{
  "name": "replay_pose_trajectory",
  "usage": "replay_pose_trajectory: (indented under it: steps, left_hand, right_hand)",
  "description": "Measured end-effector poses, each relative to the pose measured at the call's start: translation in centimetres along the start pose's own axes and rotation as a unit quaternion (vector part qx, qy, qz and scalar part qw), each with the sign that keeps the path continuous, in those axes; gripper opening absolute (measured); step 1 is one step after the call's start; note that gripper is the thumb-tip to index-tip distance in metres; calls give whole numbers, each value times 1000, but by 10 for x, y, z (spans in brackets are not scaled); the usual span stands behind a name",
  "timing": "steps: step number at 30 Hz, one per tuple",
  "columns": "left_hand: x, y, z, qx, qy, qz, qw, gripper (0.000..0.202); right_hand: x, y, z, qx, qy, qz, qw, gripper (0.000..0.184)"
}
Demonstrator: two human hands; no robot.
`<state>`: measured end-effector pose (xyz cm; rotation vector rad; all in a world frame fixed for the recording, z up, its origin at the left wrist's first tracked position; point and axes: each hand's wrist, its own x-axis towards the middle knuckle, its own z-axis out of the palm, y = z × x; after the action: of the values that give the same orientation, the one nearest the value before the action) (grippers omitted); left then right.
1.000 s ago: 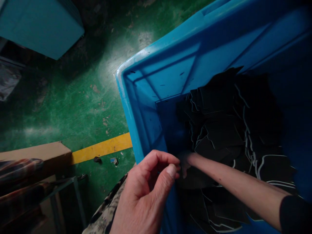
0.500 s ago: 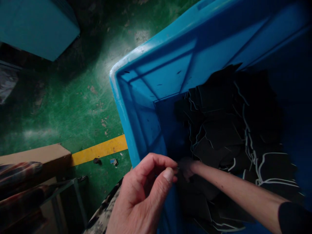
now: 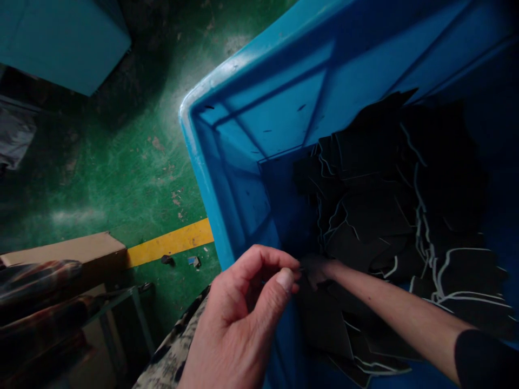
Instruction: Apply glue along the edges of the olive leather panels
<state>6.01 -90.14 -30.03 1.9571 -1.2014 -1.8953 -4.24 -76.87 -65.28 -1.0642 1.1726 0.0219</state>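
1. In the head view, a large blue bin [image 3: 194, 140] was seen filling the right and centre of the frame, with its rounded corner pointing toward the upper left.
2. A loose heap of black cut pieces [image 3: 381, 205] with pale edges was seen inside the bin, spread from its centre to the right edge of the frame.
3. The left hand [image 3: 243, 319] was seen at the lower centre, just over the near rim of the bin.
4. Its grip was narrow, with the thumb tip pressed against the curled forefinger. Whether anything was pinched between them could not be told.
5. The right hand [image 3: 316, 270] was seen reaching in from the lower right, its forearm bare below a black sleeve [image 3: 482, 359].
6. That hand lay in shadow on the black cut pieces near the bin's near left wall, just beside the left hand's fingertips. How wide it was, and whether it held a piece, could not be told.
7. A worn green floor [image 3: 101, 162] was seen to the left of the bin, crossed by a yellow line [image 3: 170, 243] that ran up to the bin's wall.
8. A few small scraps [image 3: 166, 260] were seen on the floor just below the line.
9. A cardboard box [image 3: 68, 248] was seen at the left edge, with striped cloth [image 3: 36, 302] below it.
10. A teal cabinet [image 3: 60, 38] was seen in the upper left corner.
11. A patterned garment [image 3: 174, 351] was seen at the bottom edge, beside the left wrist.
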Motion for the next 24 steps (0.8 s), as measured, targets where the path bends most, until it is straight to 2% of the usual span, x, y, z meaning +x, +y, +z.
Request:
replay_pose_trajectory:
  steps: [3, 5, 11, 14, 17, 19, 22, 24]
  left_hand:
    - [1, -4, -2, 12, 8, 16, 1000, 24]
    - [2, -5, -3, 14, 16, 30, 999, 23]
    - [4, -7, -4, 4, 16, 81, 997, 23]
    - [4, -8, -5, -6, 13, 97, 995, 26]
    - [6, -10, -7, -29, 12, 100, 995, 34]
    - [9, -11, -10, -42, 10, 103, 994, 40]
    - [4, -12, -15, -67, -33, 101, 992, 50]
    - [-12, -9, -7, -85, -78, 103, 988, 54]
  right_hand:
    - [-19, -6, -10, -70, -56, 6, 996, 24]
    - [-38, -14, -23, -96, -51, 1, 994, 28]
    - [-110, -53, -71, -79, 30, -18, 996, 25]
    - [-156, -73, -81, -12, 91, -36, 995, 27]
    - [-207, -87, -74, 102, 147, -75, 981, 30]
    - [-243, -89, -63, 198, 167, -113, 959, 36]
    - [-300, -86, -38, 337, 201, -154, 907, 44]
    - [-342, -84, -16, 409, 242, -166, 864, 42]
